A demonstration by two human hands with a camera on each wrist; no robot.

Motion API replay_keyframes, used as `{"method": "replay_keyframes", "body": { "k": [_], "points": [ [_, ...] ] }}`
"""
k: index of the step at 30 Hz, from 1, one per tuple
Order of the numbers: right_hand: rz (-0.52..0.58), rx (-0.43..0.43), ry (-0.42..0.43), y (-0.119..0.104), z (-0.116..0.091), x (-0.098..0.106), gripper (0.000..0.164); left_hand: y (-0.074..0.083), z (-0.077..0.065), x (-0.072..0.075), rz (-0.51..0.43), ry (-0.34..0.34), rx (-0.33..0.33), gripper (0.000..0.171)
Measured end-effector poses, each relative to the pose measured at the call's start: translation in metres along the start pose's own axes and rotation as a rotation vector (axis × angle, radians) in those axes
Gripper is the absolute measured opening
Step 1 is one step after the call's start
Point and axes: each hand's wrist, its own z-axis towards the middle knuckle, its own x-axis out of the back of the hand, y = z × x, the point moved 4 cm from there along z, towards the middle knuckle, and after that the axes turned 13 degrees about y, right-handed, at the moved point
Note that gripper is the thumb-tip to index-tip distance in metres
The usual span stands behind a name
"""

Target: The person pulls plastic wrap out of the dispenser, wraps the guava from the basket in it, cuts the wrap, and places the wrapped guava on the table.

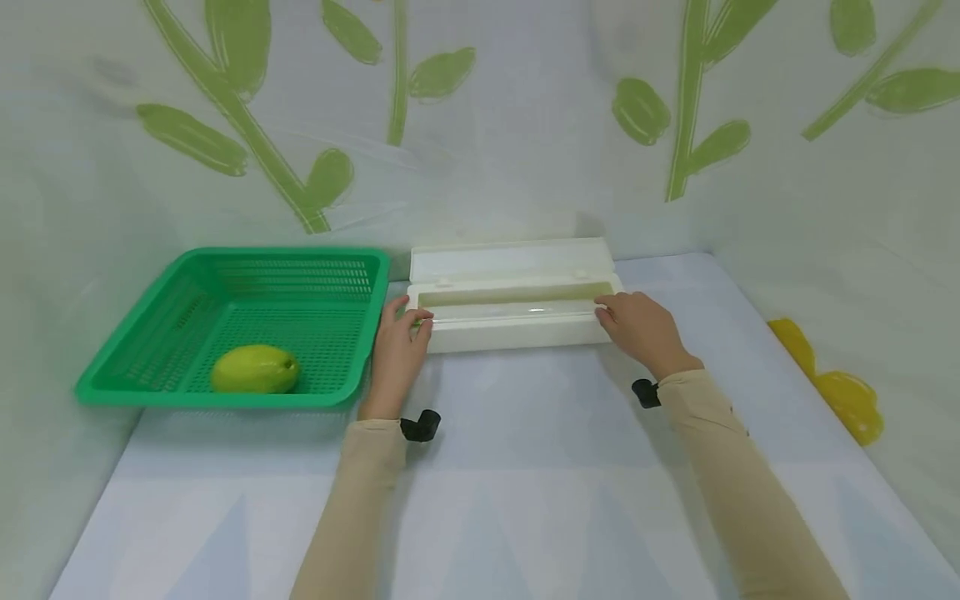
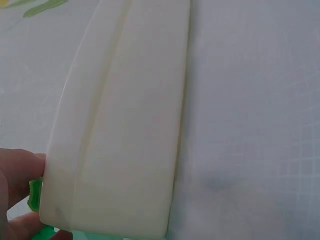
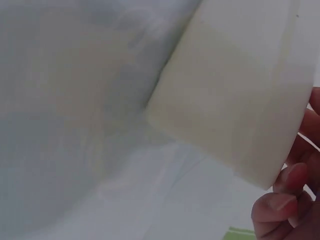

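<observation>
A long white cling film dispenser [image 1: 517,337] lies at the back of the table, its lid [image 1: 513,261] tipped up and back. Along its open top runs a glossy strip [image 1: 525,310]. At the left end, my left hand [image 1: 395,358] holds the corner, thumb at the front and fingers farther back. My right hand [image 1: 645,333] grips the top front edge at the other end with thumb and fingertips. In the left wrist view, fingers [image 2: 20,170] touch the dispenser's end; in the right wrist view, curled fingers [image 3: 275,207] meet its upper corner. Whether they also pinch film, I cannot tell.
Left of the dispenser stands a green plastic basket [image 1: 225,400], close beside my left hand. Inside it lies a yellow-green fruit [image 1: 255,369], perhaps a mango. A pale wall covering [image 1: 510,167] with green leaf shapes rises directly behind the table [image 1: 525,433].
</observation>
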Motion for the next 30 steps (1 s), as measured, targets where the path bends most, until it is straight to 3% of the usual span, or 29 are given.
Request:
{"method": "replay_keyframes", "body": {
  "k": [8, 17, 23, 30],
  "points": [
    [0.081, -0.104, 0.080, 0.0021, -0.0068, -0.0044, 0.035, -0.0034, 0.0025, -0.0041, -0.082, 0.065, 0.061, 0.017],
    [0.197, -0.231, 0.157, -0.0007, -0.0077, -0.0078, 0.028, -0.0082, 0.0011, -0.0066, -0.106, 0.099, 0.146, 0.018],
    [0.216, -0.289, 0.213, -0.0015, -0.0103, -0.0073, 0.029, -0.0079, -0.0004, -0.0098, -0.128, 0.132, 0.145, 0.018],
    [0.220, -0.276, 0.227, -0.0042, -0.0068, -0.0067, 0.029, -0.0092, 0.0017, -0.0063, -0.141, 0.061, 0.149, 0.018]
  ]
}}
